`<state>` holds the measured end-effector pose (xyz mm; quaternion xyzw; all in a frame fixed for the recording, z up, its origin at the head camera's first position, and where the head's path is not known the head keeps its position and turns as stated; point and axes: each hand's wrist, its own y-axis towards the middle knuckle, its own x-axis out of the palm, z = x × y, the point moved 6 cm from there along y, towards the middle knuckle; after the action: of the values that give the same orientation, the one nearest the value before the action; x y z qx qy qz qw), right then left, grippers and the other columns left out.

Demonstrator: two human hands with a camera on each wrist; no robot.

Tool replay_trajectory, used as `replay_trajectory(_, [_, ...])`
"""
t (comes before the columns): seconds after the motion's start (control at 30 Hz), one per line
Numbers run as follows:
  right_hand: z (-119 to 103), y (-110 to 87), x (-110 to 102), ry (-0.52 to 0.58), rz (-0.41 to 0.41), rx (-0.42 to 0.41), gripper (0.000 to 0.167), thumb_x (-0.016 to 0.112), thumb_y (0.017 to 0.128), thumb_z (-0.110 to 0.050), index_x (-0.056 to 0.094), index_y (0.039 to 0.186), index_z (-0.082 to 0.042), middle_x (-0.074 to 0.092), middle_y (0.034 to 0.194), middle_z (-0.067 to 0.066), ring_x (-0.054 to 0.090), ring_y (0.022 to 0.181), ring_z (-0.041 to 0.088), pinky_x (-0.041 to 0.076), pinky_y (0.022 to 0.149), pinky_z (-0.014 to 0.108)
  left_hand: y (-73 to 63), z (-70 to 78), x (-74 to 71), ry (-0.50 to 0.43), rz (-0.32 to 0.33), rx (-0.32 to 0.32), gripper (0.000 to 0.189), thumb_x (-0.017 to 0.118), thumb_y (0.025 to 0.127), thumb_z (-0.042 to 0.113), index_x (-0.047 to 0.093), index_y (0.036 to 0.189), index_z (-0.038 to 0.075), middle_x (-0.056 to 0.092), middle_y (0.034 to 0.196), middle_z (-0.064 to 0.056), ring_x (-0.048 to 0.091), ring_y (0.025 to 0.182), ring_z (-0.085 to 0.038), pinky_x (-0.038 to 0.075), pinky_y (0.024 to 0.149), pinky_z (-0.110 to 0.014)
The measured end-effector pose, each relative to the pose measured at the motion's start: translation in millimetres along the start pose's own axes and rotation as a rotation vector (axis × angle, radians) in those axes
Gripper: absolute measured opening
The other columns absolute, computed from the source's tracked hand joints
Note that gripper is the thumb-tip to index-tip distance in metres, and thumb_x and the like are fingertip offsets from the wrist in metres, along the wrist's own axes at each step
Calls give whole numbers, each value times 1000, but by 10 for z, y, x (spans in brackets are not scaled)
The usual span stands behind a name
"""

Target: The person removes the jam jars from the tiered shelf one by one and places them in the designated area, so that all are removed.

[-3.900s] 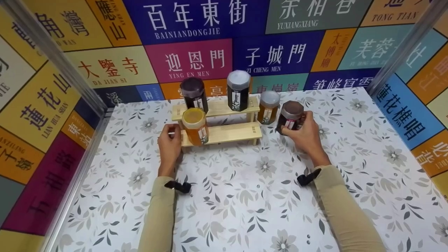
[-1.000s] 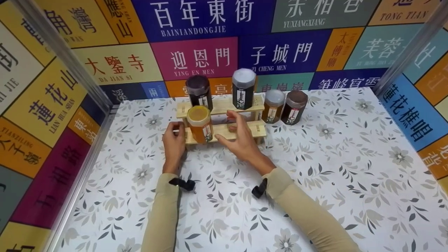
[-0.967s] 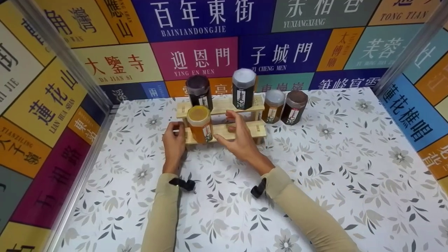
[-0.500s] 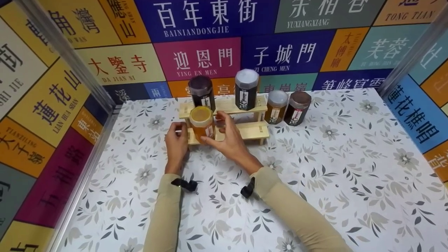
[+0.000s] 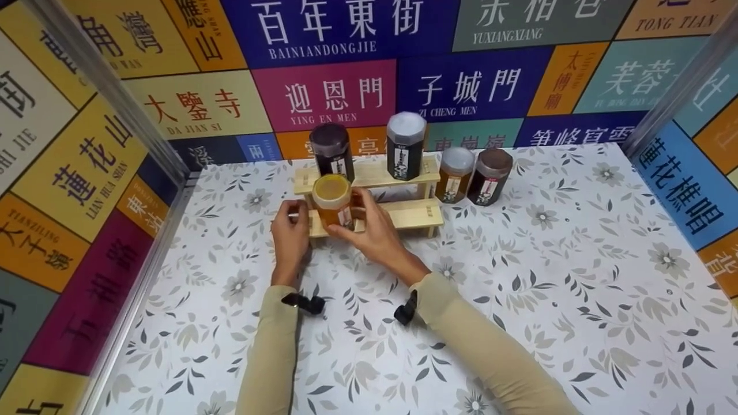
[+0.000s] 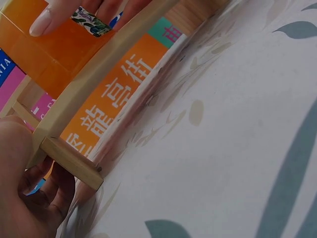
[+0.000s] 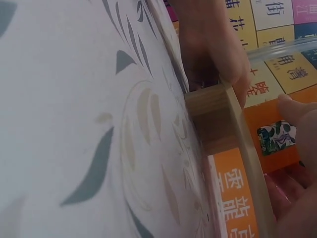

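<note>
A yellow-lidded jar of orange contents (image 5: 331, 202) stands at the left end of the lower shelf of a two-tier wooden stand (image 5: 410, 213). My right hand (image 5: 376, 230) grips this jar from the right; the right wrist view shows thumb and fingers on either side of its orange body (image 7: 265, 111). My left hand (image 5: 290, 237) holds the left end of the lower shelf; in the left wrist view its fingers (image 6: 63, 186) curl behind the end leg (image 6: 74, 161). On the upper shelf are a dark-lidded jar (image 5: 332, 151) and a white-lidded dark jar (image 5: 406, 147).
Right of the stand, on the floral-patterned table (image 5: 576, 276), an amber jar with a pale lid (image 5: 455, 176) and a brown-lidded dark jar (image 5: 490, 177) stand side by side. Behind rises a wall of coloured signs (image 5: 323, 95), with metal frame posts at both sides.
My right hand has left the brown-lidded jar beside the amber one, moved left across the stand and closed around the yellow-lidded jar. My left hand has stayed at the stand's end.
</note>
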<state>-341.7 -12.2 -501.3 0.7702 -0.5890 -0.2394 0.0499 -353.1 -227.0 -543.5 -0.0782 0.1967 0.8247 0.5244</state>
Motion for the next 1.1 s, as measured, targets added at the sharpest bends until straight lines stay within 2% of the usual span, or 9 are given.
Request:
replay_trajectory(0.2, [-23, -61, -72, -116, 27, 8, 98, 94, 85, -41, 42, 164, -13, 60, 151, 11, 70, 124, 25, 59, 105, 37, 5, -4, 5, 9, -3, 3, 26, 58, 113, 30, 71, 122, 9, 74, 118, -14, 73, 95, -29, 60, 84, -42])
replay_trajectory(0.3, [-52, -107, -129, -165, 45, 0, 94, 95, 83, -43, 49, 158, -12, 61, 143, 8, 66, 119, 22, 60, 101, 37, 8, -10, 3, 19, 2, 4, 26, 58, 113, 30, 71, 122, 10, 74, 118, -13, 73, 95, -28, 60, 83, -42])
replay_trajectory(0.43, [-64, -183, -252, -157, 58, 19, 87, 99, 79, -41, 55, 148, -14, 61, 135, 4, 66, 117, 21, 61, 98, 35, 4, -19, 14, 31, 0, 2, 25, 58, 113, 28, 72, 122, 9, 75, 118, -13, 74, 94, -27, 60, 83, -40])
replay_trajectory(0.63, [-41, -316, -507, -148, 37, 78, 88, 101, 76, -41, 51, 146, -22, 67, 140, 2, 68, 128, 23, 58, 107, 44, 2, -4, 0, 25, 6, -1, 24, 59, 112, 28, 72, 122, 10, 75, 117, -13, 74, 93, -27, 58, 81, -38])
replay_trajectory(0.83, [13, -421, -794, -156, 29, 124, 90, 100, 72, -52, 52, 141, -23, 74, 134, 5, 73, 119, 23, 61, 100, 48, -6, 8, -6, 30, 7, -5, 23, 59, 112, 25, 72, 122, 9, 75, 117, -14, 73, 92, -27, 58, 81, -38])
replay_trajectory(0.93, [31, -481, -954, -164, 48, 131, 91, 100, 69, -56, 53, 138, -20, 75, 132, 6, 74, 117, 24, 63, 98, 47, -10, 5, -6, 28, 8, -3, 23, 60, 112, 25, 72, 121, 7, 75, 117, -14, 73, 93, -28, 59, 83, -39])
replay_trajectory(1.1, [81, -588, -1233, -165, 109, 115, 90, 102, 67, -52, 55, 135, -16, 75, 129, 6, 74, 116, 24, 63, 98, 44, -10, 7, -11, 20, 5, 9, 24, 60, 112, 24, 72, 122, 7, 75, 117, -15, 73, 93, -28, 58, 83, -39])
